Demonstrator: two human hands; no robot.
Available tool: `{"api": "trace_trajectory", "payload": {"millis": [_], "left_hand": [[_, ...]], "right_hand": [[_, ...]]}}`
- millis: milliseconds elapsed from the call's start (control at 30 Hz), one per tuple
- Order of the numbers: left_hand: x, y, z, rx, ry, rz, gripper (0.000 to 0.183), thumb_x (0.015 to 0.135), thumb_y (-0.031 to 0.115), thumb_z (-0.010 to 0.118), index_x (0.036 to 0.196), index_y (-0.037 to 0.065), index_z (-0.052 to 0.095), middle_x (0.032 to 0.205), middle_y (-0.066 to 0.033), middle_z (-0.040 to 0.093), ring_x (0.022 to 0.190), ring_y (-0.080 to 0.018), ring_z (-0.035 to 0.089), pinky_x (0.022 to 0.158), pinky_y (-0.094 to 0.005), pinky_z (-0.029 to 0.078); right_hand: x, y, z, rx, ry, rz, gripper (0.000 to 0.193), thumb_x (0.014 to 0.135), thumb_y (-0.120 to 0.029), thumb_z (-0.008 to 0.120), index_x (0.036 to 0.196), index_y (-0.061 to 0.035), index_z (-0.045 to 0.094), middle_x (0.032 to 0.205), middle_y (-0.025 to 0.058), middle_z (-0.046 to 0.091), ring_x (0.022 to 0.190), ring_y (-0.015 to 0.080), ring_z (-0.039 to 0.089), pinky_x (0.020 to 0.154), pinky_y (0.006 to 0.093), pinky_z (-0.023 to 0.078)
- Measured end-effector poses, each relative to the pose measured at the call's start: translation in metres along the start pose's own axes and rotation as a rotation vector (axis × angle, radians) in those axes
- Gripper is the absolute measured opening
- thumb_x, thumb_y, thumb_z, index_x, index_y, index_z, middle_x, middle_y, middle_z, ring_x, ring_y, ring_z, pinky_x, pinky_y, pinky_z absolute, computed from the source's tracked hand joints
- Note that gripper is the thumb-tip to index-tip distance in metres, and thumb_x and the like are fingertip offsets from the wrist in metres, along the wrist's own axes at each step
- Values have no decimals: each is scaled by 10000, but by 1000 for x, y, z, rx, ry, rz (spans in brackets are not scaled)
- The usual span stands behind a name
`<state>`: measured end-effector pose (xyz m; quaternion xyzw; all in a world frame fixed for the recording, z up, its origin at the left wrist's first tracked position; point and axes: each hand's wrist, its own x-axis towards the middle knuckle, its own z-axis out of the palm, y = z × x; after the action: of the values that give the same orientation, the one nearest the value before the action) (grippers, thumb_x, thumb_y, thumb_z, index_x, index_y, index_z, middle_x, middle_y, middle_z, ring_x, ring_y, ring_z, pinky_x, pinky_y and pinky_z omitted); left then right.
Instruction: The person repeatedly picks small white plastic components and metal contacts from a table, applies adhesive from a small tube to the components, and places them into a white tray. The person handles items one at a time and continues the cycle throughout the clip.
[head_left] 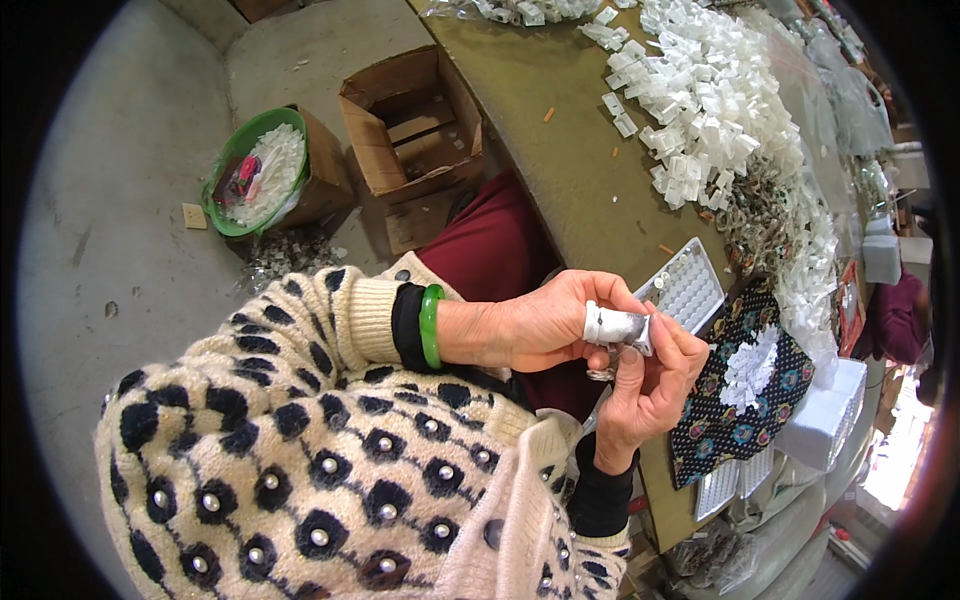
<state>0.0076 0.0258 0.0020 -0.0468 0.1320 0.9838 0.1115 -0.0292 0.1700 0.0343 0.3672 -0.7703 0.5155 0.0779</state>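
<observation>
My left hand (555, 322), with a green bangle at its wrist, meets my right hand (652, 390) above the near table edge. Between them shows a short white tube-like piece (618, 326) with grey smudges; I cannot tell whether it is a wrap around a left digit or a separate thing. Fingers of both hands close together at its right end. Whatever small thing they pinch there is too small to name. Just behind the fingertips lies a white tray (688, 285) with rows of round hollows and a few small pieces on it.
Clear plastic pieces (700, 90) are heaped on the green table (540, 130). A dark patterned cloth (700, 440) bears white bits (750, 368). On the floor to the left stand an open cardboard box (375, 150) and a green-rimmed container (213, 190) with white pieces.
</observation>
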Motion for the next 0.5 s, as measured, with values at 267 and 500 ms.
{"api": "trace_trajectory", "payload": {"millis": [267,500], "left_hand": [[0,-10,-4,-48,64,-139,143,918,182,652,897,50,601,750,-36,653,597,-115,632,473,-232,518],[4,15,-9,173,17,-84,157,902,40,646,1002,25,526,978,-157,665,1009,-325,685,444,-236,530]], "right_hand": [[0,4,10,-204,57,-162,213,951,-100,576,1099,52,579,969,173,542,890,331,588,824,481,532],[-3,21,-32,-318,41,12,190,959,-64,543,1107,33,610,1078,176,576,983,308,584,847,390,482]]}}
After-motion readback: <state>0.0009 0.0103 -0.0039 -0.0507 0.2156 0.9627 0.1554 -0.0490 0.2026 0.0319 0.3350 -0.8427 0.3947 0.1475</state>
